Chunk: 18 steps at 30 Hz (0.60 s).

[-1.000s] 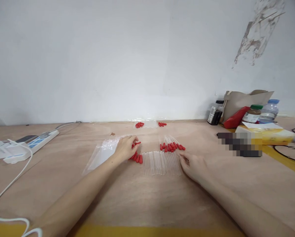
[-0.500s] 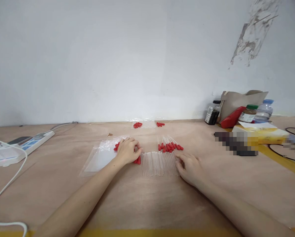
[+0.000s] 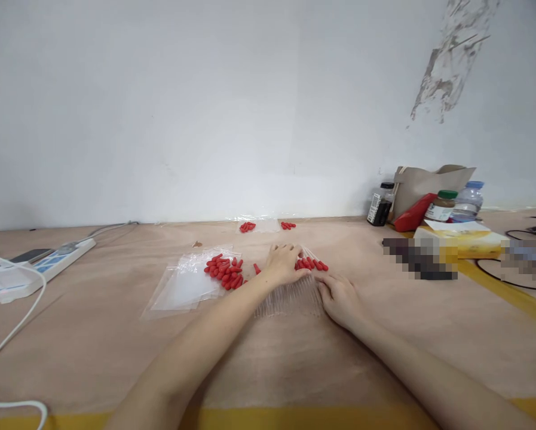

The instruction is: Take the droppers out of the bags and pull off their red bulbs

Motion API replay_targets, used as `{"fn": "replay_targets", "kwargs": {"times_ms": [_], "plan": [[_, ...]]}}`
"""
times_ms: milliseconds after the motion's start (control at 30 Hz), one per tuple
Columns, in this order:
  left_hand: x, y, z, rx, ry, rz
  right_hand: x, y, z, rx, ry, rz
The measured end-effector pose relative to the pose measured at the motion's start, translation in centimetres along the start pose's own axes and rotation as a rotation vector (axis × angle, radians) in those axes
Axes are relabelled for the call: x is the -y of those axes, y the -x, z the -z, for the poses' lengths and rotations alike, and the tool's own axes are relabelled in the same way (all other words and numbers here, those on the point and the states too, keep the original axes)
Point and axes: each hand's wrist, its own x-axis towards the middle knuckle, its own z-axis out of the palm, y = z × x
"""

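My left hand (image 3: 284, 264) is over the left part of a row of droppers with red rubber bulbs (image 3: 311, 263), thumb spread from its bent fingers. Its fingertips are partly hidden, and I see nothing held. Below it lies a row of clear thin tubes (image 3: 285, 301), side by side. My right hand (image 3: 340, 297) rests at the right end of these tubes, fingers loosely bent and thumb apart. To the left, a pile of loose red bulbs (image 3: 224, 272) lies partly on clear plastic bags (image 3: 182, 286). One single red bulb (image 3: 256, 269) lies between the pile and my left hand.
Near the wall, two small groups of red bulbs (image 3: 247, 227) lie by a clear bag (image 3: 266, 226). A power strip (image 3: 66, 260) with a white cable is at left. At right stand a dark bottle (image 3: 380, 206), a grey bag (image 3: 422, 185), jars and a yellow box (image 3: 474, 242).
My left hand has moved right, from the loose red bulbs to the bulbed droppers, uncovering the pile. My right hand stays by the right end of the tubes. The view has shifted slightly.
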Motion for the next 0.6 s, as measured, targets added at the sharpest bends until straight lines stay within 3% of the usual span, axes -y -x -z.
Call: {"fn": "replay_targets", "kwargs": {"times_ms": [233,367,500,600], "plan": [[-0.5,-1.3,-1.0,-0.036,0.034,-0.031,-0.2,-0.5,0.1,0.025,-0.06,-0.001],[-0.6,-1.3,-1.1,-0.122,0.056,-0.001,0.1,-0.4,0.2,0.025,-0.07,-0.035],[-0.5,0.2,-0.2,-0.249,0.074,0.047,0.2,-0.3,0.3,0.01,-0.089,-0.024],[0.4,3.1,1.0,-0.359,0.205,0.028,-0.1,-0.4,0.2,0.001,-0.139,-0.034]]}}
